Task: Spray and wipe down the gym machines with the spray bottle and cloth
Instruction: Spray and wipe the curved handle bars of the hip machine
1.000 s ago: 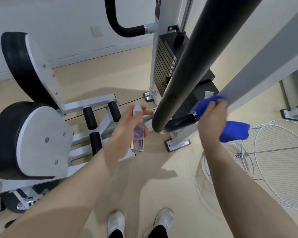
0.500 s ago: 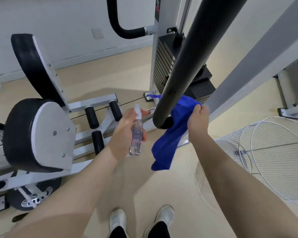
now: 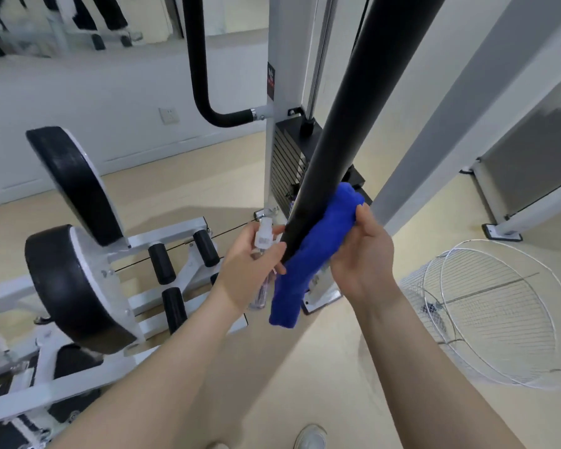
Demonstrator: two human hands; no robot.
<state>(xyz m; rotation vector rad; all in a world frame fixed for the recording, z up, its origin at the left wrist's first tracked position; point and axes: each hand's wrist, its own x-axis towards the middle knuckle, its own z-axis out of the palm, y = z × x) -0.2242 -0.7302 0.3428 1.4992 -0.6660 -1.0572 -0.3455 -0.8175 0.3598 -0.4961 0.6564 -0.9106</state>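
Note:
A thick black padded bar of the gym machine slants down from the top right, ending between my hands. My right hand grips a blue cloth and holds it against the bar's lower end; the cloth's loose end hangs below. My left hand holds a small clear spray bottle with a white nozzle, upright, just left of the bar's tip. The bottle's lower half is partly hidden by my fingers.
A black and white padded seat machine with roller pads stands at the left. The white frame post with its weight stack rises behind the bar. A grey frame beam slants at the right. A wire fan guard lies on the floor at the right.
The cloth left the grey beam and came left onto the black bar's lower end, where it is now bunched around it. The bottle hand shifted closer to the bar. The view tilted upward.

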